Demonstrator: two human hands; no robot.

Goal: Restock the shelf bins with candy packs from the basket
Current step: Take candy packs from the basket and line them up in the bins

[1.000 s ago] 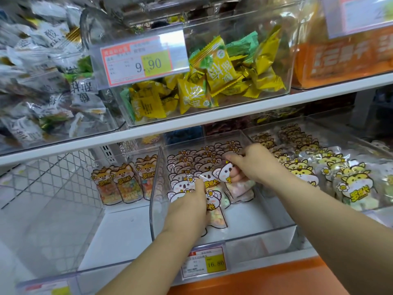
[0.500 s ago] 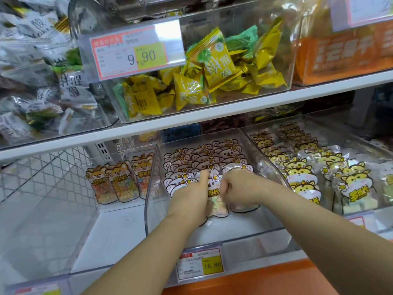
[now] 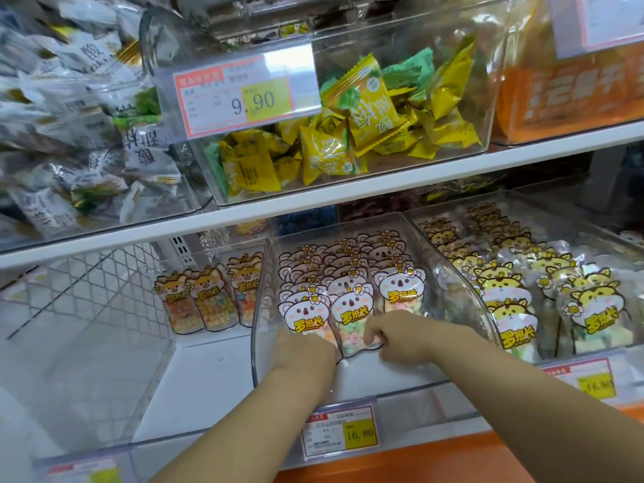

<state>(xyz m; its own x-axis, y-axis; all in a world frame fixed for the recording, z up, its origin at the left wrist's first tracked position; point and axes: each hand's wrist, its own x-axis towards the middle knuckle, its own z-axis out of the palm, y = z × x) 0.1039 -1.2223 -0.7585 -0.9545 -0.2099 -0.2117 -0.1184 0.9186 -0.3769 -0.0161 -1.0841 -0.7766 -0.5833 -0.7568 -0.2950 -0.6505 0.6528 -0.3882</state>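
Koala-face candy packs (image 3: 352,315) stand in rows inside the clear middle bin (image 3: 259,308) on the lower shelf. My left hand (image 3: 303,350) is inside the bin with its fingers curled over the bottom of the front left pack (image 3: 303,317). My right hand (image 3: 400,339) pinches the lower right edge of the front middle pack and hides the bottom of the front right pack (image 3: 400,291). The basket is out of view.
The left bin (image 3: 146,343) holds three orange dog-face packs (image 3: 205,301) at the back. The right bin is filled with yellow hamster-face packs (image 3: 515,308). Price tags (image 3: 339,432) hang on the bin fronts. The upper shelf (image 3: 383,193) carries bins of yellow wrapped sweets (image 3: 348,141).
Both hands have slid toward me, from the upper parts of the packs down to the bottoms of the front row. The front three packs now stand upright and even.
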